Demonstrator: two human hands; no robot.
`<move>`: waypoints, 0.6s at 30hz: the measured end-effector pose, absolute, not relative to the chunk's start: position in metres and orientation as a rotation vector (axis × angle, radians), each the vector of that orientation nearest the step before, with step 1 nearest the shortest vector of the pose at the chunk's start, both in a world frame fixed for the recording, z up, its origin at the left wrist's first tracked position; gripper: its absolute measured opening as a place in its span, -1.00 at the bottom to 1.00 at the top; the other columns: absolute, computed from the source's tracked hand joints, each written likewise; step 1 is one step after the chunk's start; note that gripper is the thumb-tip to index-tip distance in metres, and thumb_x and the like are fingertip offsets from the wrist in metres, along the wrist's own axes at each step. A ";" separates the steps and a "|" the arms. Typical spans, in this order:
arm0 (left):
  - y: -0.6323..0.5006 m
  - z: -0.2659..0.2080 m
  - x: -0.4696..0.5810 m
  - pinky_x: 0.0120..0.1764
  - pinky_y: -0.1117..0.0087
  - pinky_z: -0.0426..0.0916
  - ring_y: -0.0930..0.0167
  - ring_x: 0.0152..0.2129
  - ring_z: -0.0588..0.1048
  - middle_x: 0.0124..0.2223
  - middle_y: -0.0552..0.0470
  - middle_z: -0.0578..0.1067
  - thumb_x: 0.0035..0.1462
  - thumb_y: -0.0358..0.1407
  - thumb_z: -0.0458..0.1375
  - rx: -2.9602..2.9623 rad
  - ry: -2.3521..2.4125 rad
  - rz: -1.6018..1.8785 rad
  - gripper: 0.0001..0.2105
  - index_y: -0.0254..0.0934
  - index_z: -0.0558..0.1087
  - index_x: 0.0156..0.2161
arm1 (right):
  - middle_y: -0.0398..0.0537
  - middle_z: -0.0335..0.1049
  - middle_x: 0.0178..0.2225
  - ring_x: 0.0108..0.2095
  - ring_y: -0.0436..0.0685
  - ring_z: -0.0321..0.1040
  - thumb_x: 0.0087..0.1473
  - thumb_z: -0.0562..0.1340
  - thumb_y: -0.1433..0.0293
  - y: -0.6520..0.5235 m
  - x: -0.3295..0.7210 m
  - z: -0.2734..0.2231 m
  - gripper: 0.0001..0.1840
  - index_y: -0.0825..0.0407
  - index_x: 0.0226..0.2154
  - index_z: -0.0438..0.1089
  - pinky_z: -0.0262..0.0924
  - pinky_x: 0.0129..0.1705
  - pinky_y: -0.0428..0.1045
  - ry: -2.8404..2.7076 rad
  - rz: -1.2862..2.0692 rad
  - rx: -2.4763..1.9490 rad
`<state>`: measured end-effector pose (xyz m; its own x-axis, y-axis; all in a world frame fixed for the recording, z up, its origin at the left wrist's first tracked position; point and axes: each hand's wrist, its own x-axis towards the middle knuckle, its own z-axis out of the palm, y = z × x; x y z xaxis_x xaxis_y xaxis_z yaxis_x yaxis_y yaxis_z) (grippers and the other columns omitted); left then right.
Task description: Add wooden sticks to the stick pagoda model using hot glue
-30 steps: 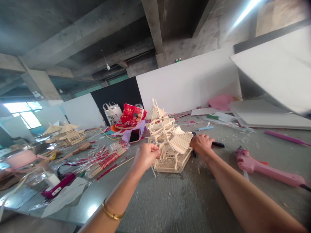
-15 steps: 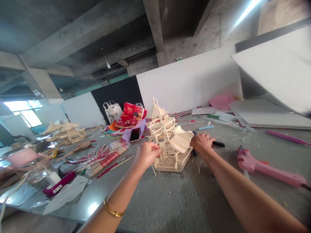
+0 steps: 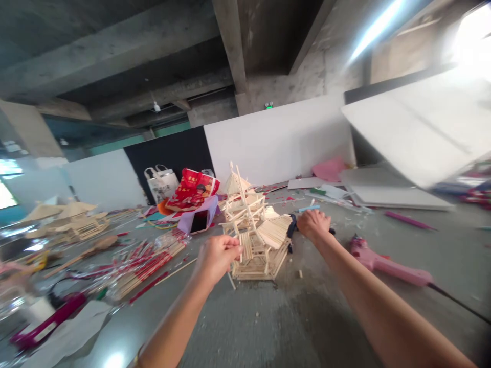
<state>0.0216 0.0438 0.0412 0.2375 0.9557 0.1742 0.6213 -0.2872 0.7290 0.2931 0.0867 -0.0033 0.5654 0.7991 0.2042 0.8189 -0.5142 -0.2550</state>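
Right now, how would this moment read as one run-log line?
left hand: pinched at left edge of stick model | right hand: over dark tool beside model | pink glue gun: lying on tabletop, right

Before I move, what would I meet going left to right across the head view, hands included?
Purple power strip, left hand, wooden stick model, right hand, pink glue gun.
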 end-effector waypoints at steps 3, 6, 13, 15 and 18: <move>0.025 0.044 0.018 -0.67 0.54 0.14 0.58 -0.79 0.22 -0.56 0.09 0.44 -0.09 -0.18 0.08 1.999 1.354 0.853 -0.75 -0.35 0.41 -0.37 | 0.01 0.31 -0.23 -0.23 0.10 0.24 0.10 0.02 0.27 0.048 0.325 0.025 -0.71 0.12 -0.27 0.31 0.12 -0.23 0.06 -1.439 -0.114 -2.483; 0.003 0.040 0.016 -0.68 0.55 0.13 0.56 -0.75 0.21 -0.61 0.16 0.33 -0.10 -0.13 0.08 1.982 1.208 0.828 -0.76 -0.30 0.38 -0.43 | 0.01 0.32 -0.34 -0.33 0.10 0.26 0.08 0.02 0.30 -0.007 0.351 0.034 -0.73 0.14 -0.37 0.32 0.11 -0.33 0.01 -1.570 -0.128 -2.503; -0.032 0.009 0.022 -0.60 0.54 0.11 0.54 -0.68 0.20 -0.63 0.16 0.25 -0.09 -0.22 0.04 2.029 1.095 0.861 -0.83 -0.29 0.34 -0.52 | 0.13 0.34 -0.35 -0.27 0.26 0.27 -0.08 0.07 0.35 -0.072 0.359 -0.028 -0.85 0.04 -0.46 0.31 0.07 -0.31 0.06 -1.786 -0.148 -2.544; -0.031 0.003 0.024 -0.60 0.54 0.09 0.54 -0.69 0.19 -0.63 0.16 0.25 -0.10 -0.24 0.03 2.039 1.094 0.898 -0.84 -0.29 0.34 -0.54 | 0.14 0.33 -0.36 -0.27 0.27 0.27 -0.09 0.04 0.43 -0.070 0.363 -0.042 -0.87 0.01 -0.48 0.30 0.07 -0.28 0.08 -1.801 -0.212 -2.542; -0.029 -0.002 0.024 -0.61 0.54 0.10 0.54 -0.70 0.21 -0.64 0.15 0.27 -0.10 -0.26 0.02 2.059 1.102 0.959 -0.86 -0.28 0.34 -0.54 | 0.13 0.30 -0.39 -0.33 0.26 0.28 -0.09 0.03 0.43 -0.069 0.374 -0.050 -0.89 -0.04 -0.52 0.23 0.09 -0.30 0.10 -1.789 -0.351 -2.490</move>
